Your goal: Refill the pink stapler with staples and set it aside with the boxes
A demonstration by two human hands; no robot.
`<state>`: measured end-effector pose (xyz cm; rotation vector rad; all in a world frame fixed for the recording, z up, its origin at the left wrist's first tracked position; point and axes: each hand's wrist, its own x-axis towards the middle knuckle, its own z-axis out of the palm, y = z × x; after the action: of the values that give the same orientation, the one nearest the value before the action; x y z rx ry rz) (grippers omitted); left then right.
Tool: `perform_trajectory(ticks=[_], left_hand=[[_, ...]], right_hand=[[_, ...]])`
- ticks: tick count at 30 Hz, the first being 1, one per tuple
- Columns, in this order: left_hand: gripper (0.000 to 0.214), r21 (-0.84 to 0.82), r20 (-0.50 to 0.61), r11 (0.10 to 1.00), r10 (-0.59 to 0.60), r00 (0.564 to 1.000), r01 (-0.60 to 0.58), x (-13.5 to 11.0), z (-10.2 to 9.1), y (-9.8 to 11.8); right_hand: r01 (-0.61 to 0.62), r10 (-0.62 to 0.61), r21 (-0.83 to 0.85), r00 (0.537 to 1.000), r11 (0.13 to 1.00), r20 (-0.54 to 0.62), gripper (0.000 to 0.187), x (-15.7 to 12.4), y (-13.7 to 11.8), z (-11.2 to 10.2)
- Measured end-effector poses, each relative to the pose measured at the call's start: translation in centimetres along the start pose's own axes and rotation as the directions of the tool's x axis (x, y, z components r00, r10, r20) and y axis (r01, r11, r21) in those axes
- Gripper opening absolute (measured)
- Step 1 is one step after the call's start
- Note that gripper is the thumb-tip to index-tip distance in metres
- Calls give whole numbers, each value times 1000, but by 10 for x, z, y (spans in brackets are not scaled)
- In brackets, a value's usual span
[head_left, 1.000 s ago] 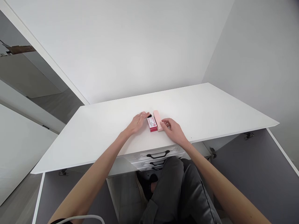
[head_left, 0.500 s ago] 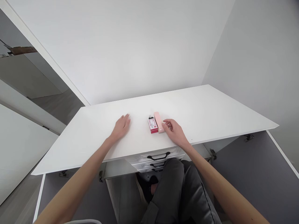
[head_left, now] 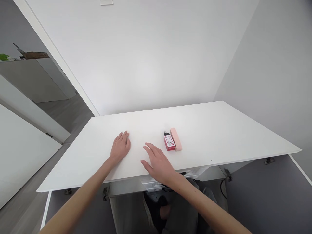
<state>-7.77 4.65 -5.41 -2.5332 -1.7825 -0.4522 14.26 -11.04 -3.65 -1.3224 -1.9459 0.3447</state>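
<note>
My left hand lies flat on the white cabinet top, fingers stretched out and holding nothing. To its right, my right hand hovers near the front edge, with thumb and fingers apart and nothing between them. Just beyond it sits a small red and white box. A pink stapler lies along the box's right side. Behind the box, a small black item with a metallic tip shows; the box partly hides it.
Under the top, cabinet doors stand open at the left and right. Drawers with black handles are between them, close to my legs. A white wall rises behind, and a doorway opens at the left.
My right hand has left the stapler's side and moved left, past the box, its fingers spreading. My left hand has shifted slightly left. The view has tilted up a little.
</note>
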Motion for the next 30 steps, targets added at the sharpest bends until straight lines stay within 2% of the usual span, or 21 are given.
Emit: perform_trajectory(ticks=[2,4,7,10,17,25,30], left_hand=[[58,-12,-1,1000,-7,1000,7,-1,-1,0],[58,-33,-1,999,-15,1000,15,-3,-4,0],[58,-65,0,998,-20,1000,20,-4,-7,0],[57,-90,-11,996,-27,1000,26,-4,-8,1],[55,-105,-12,994,-39,999,37,-3,-11,3],[55,-94,-1,995,-43,999,42,-3,-13,5],[55,-92,13,995,-43,999,44,-2,-13,5]], right_hand=[[-98,102,-67,993,993,55,61,20,4,22],[-207,214,-115,975,972,60,67,41,13,37],[-320,330,-155,943,935,46,72,64,28,47],[-375,384,-165,923,912,25,76,75,40,50],[-426,424,-159,904,891,-51,77,77,58,54],[-452,450,-154,892,879,-49,80,77,68,47],[-458,451,-138,889,878,-82,79,72,84,40]])
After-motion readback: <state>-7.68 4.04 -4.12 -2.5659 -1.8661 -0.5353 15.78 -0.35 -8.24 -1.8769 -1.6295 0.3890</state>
